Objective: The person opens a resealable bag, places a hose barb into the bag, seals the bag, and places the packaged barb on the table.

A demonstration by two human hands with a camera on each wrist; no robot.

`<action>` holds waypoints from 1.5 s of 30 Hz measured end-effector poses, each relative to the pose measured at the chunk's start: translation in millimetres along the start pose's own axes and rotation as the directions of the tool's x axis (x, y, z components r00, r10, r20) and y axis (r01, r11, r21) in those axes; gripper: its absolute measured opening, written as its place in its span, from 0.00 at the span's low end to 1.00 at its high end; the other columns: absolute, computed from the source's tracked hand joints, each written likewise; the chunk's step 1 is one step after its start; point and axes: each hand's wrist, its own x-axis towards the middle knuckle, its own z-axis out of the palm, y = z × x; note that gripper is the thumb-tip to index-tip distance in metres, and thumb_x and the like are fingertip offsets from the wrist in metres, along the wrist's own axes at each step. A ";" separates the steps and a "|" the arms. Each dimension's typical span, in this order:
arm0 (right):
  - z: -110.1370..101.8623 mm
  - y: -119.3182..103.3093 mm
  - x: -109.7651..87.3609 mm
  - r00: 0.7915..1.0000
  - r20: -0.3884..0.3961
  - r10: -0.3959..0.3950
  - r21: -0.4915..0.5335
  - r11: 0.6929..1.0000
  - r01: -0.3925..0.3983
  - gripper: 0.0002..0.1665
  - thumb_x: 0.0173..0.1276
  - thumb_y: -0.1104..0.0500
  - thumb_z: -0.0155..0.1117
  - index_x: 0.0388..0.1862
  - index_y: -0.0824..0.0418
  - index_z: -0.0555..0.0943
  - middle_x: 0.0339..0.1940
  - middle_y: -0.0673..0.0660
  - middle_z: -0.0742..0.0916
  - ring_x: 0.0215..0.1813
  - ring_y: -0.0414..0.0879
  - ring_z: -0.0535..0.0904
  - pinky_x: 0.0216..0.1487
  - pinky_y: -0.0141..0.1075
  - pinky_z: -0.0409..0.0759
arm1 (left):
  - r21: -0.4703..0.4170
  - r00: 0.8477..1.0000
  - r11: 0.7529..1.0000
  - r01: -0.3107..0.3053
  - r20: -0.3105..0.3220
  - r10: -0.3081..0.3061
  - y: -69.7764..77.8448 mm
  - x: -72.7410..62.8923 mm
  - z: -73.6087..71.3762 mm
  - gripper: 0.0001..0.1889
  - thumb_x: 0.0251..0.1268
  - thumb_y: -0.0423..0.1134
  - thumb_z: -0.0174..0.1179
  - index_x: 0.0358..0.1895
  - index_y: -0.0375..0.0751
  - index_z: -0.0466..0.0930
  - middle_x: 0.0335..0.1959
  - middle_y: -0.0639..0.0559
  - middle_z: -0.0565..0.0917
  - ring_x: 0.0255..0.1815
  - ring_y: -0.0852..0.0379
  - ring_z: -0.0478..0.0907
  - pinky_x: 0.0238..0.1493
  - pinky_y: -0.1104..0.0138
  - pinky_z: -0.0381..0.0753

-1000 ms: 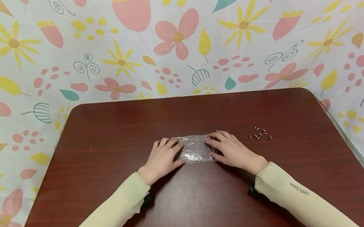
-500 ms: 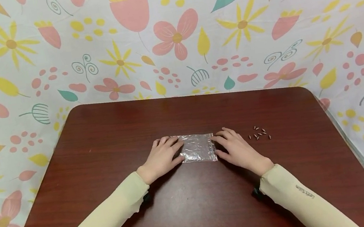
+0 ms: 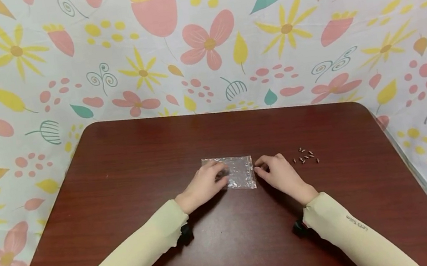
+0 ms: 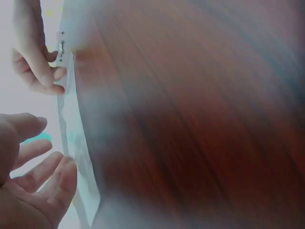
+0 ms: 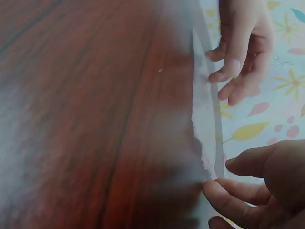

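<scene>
A small clear plastic zip bag [image 3: 241, 174] lies flat on the brown table. My left hand [image 3: 206, 183] is over its left part, thumb and fingers apart and loosely bent; nothing is gripped between them. At the bag's right end, by the zip strip, is my right hand [image 3: 282, 177] with bent fingers. In the right wrist view, this hand's [image 5: 259, 183] index fingertip is at the edge of the bag [image 5: 204, 114], while the thumb stands clear of it. Whether that fingertip presses the bag I cannot tell.
Several small metal screw-like pieces [image 3: 306, 156] lie scattered to the right of my right hand. The table [image 3: 231, 250] has rounded far corners. Behind it hangs a flower-patterned cloth [image 3: 214, 82].
My left hand has shifted right, further over the bag. The right hand has drawn back from the bag's surface to its right edge, and its fingers are more bent.
</scene>
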 end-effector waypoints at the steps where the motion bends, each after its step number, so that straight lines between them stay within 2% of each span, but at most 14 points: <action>1: -0.9 -1.0 0.7 1.000 0.007 0.018 0.017 1.000 -0.019 0.09 0.73 0.61 0.67 0.45 0.65 0.88 0.33 0.57 0.90 0.44 0.59 0.79 0.49 0.52 0.77 | -0.038 1.000 0.999 0.017 -0.007 -0.017 2.2 2.2 2.3 0.16 0.72 0.33 0.65 0.59 0.34 0.84 0.51 0.40 0.85 0.50 0.48 0.84 0.53 0.56 0.84; 7: -0.9 -2.4 4.1 0.993 0.035 0.112 0.045 0.992 -0.114 0.09 0.72 0.60 0.67 0.44 0.64 0.88 0.35 0.58 0.90 0.46 0.60 0.78 0.49 0.52 0.76 | -0.165 0.996 0.985 0.058 -0.064 -0.070 11.8 14.8 15.6 0.15 0.69 0.29 0.64 0.56 0.29 0.84 0.48 0.39 0.87 0.44 0.48 0.86 0.49 0.63 0.84; 10: 0.2 -3.1 5.9 0.985 0.050 0.163 0.063 0.984 -0.166 0.09 0.71 0.59 0.68 0.44 0.63 0.89 0.35 0.57 0.89 0.48 0.61 0.77 0.48 0.51 0.76 | -0.219 0.993 0.971 0.095 -0.043 -0.107 14.6 19.1 19.6 0.15 0.70 0.28 0.63 0.57 0.29 0.84 0.49 0.39 0.88 0.45 0.48 0.88 0.49 0.64 0.85; 14: 1.7 -5.6 8.0 0.980 0.065 0.189 0.091 0.977 -0.194 0.09 0.70 0.58 0.69 0.44 0.62 0.89 0.34 0.55 0.89 0.49 0.61 0.76 0.48 0.51 0.74 | -0.261 0.989 0.955 0.138 -0.010 -0.146 15.5 22.0 22.3 0.14 0.71 0.29 0.63 0.57 0.30 0.84 0.50 0.40 0.88 0.47 0.48 0.88 0.49 0.65 0.85; 21: 4.8 -7.0 8.4 0.983 0.048 0.177 0.138 0.973 -0.182 0.09 0.71 0.59 0.68 0.44 0.63 0.88 0.36 0.58 0.90 0.49 0.61 0.79 0.52 0.52 0.75 | -0.276 0.987 0.949 0.152 -0.003 -0.159 14.9 23.9 21.4 0.14 0.69 0.28 0.62 0.56 0.29 0.84 0.48 0.40 0.89 0.47 0.47 0.88 0.50 0.66 0.84; 27: 5.5 -11.0 9.2 0.976 0.067 0.210 0.212 0.952 -0.219 0.09 0.72 0.59 0.67 0.48 0.62 0.86 0.40 0.59 0.91 0.47 0.56 0.86 0.50 0.51 0.80 | -0.320 0.985 0.933 0.162 0.000 -0.171 15.2 24.0 20.0 0.14 0.69 0.27 0.62 0.55 0.27 0.84 0.46 0.39 0.89 0.46 0.46 0.88 0.49 0.67 0.84; 32: 7.2 -13.2 10.0 0.972 0.065 0.226 0.260 0.936 -0.235 0.10 0.71 0.61 0.68 0.49 0.63 0.86 0.38 0.58 0.92 0.46 0.55 0.87 0.51 0.48 0.80 | -0.343 0.982 0.922 0.181 0.015 -0.187 14.8 25.4 19.1 0.13 0.70 0.27 0.62 0.55 0.27 0.84 0.46 0.38 0.89 0.46 0.45 0.88 0.50 0.66 0.85; 38: 9.1 -14.2 11.7 0.970 0.076 0.230 0.317 0.917 -0.243 0.10 0.71 0.60 0.69 0.48 0.63 0.87 0.39 0.59 0.92 0.45 0.53 0.87 0.46 0.40 0.79 | -0.344 0.980 0.918 0.196 0.025 -0.199 14.0 25.4 18.3 0.12 0.71 0.28 0.62 0.54 0.27 0.85 0.46 0.39 0.90 0.47 0.45 0.88 0.50 0.64 0.85; 45: 8.5 -17.1 15.9 0.964 0.106 0.242 0.356 0.896 -0.264 0.11 0.73 0.57 0.69 0.47 0.62 0.91 0.43 0.59 0.92 0.45 0.50 0.87 0.41 0.36 0.79 | -0.328 0.973 0.917 0.226 0.034 -0.227 13.7 24.6 18.2 0.10 0.73 0.32 0.63 0.52 0.32 0.87 0.45 0.42 0.90 0.45 0.49 0.88 0.47 0.66 0.84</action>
